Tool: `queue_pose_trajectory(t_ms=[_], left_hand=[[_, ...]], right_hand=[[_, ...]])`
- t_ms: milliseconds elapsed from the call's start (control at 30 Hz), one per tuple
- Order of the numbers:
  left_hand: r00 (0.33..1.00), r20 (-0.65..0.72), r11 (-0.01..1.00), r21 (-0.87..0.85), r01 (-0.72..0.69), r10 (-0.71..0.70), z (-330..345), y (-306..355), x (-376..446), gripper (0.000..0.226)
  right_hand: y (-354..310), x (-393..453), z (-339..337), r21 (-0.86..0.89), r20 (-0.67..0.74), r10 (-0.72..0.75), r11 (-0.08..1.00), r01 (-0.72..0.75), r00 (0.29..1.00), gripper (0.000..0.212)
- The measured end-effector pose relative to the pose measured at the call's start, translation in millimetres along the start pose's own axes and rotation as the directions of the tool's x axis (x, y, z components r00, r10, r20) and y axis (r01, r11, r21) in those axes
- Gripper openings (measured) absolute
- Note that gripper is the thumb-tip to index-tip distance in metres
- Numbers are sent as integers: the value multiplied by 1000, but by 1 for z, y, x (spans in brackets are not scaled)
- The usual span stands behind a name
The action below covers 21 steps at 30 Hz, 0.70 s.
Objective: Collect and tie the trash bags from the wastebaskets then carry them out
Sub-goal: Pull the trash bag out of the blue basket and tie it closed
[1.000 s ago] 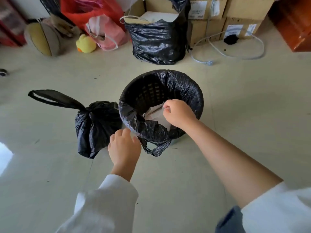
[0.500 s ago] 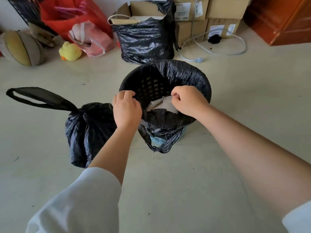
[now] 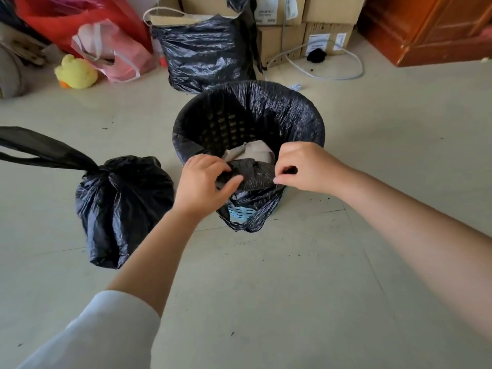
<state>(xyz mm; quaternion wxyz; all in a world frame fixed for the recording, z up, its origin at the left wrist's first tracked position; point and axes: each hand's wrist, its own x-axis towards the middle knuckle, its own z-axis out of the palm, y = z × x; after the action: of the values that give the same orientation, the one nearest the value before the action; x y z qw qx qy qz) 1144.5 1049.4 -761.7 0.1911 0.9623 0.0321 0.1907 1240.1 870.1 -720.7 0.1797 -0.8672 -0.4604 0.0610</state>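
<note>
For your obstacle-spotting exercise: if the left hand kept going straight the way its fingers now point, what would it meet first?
The left hand points right along the near rim, so it would likely first meet the bunched black liner it is pinching, then the right hand. Depth is uncertain.

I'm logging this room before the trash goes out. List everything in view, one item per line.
wastebasket: 1, light blue, floor centre
bin liner: 1, black, over the wastebasket rim
paper scrap: 1, beige, inside the liner
tied trash bag: 1, black, floor left of the wastebasket
large bag: 1, black, behind the wastebasket
duck toy: 1, yellow, far left
pink bag: 1, beside the duck toy
cardboard boxes: several, brown, back wall
cable: 1, white, by the cardboard boxes
cabinet: 1, reddish wood, far right
left hand: grip on the near liner edge
right hand: grip on the near liner edge
</note>
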Motion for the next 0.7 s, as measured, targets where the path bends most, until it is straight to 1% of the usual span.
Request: queue_pose_trajectory(t_ms=[67, 133, 200, 267, 333, 367, 400, 433, 500, 533, 567, 600, 633, 667, 700], left_hand=[[990, 115, 997, 19, -80, 77, -8, -9, -1, 38], [972, 170, 986, 27, -167, 160, -14, -14, 1, 32], [965, 221, 988, 13, -151, 144, -19, -13, 5, 27], [973, 214, 996, -45, -80, 88, -26, -11, 11, 20], [984, 169, 995, -99, -31, 47, -30, -8, 19, 15], [991, 134, 995, -103, -7, 21, -32, -5, 23, 16], [997, 80, 996, -85, 25, -18, -32, -1, 25, 17], [998, 5, 997, -34, 70, -70, -30, 4, 26, 19], [973, -138, 971, 125, 204, -186, -25, 13, 26, 24], [958, -171, 948, 182, 262, -232, -22, 18, 26, 27], [942, -181, 932, 177, 315, -284, -20, 22, 26, 28], [916, -179, 920, 98, 379, -358, -18, 26, 27, 29], [883, -158, 896, -42, 441, -442, -16, 30, 29, 30], [857, -98, 852, -216, 477, -505, -14, 33, 29, 34], [852, -21, 798, -364, 481, -523, -12, 39, 28, 43]], right_hand=[[-1, 2, 1, 1, 6, 7, 1000, -7, 1000, 16], [-1, 6, 1, -38, 55, 5, 999, -3, 998, 16], [0, 8, 0, -55, 85, 10, 998, -5, 996, 15], [1, 7, -2, 0, 121, 24, 1000, -24, 992, 16], [2, 7, -4, -8, 175, 40, 999, -39, 984, 28], [4, 8, -5, -45, 184, 42, 998, -34, 982, 28], [5, 8, -6, -76, 170, 33, 997, -20, 985, 25], [5, 9, -7, -83, 144, 24, 996, -12, 989, 20], [6, 10, -9, -21, 67, 25, 1000, -23, 997, 16], [7, 11, -9, 33, 23, 49, 998, -49, 999, 16], [6, 12, -9, 104, -22, 90, 991, -88, 996, 16], [5, 13, -9, 185, -63, 143, 974, -129, 988, 15], [4, 15, -10, 266, -93, 207, 948, -176, 974, 15], [4, 18, -11, 344, -111, 276, 912, -224, 955, 18], [5, 20, -12, 418, -117, 344, 868, -268, 932, 24]])
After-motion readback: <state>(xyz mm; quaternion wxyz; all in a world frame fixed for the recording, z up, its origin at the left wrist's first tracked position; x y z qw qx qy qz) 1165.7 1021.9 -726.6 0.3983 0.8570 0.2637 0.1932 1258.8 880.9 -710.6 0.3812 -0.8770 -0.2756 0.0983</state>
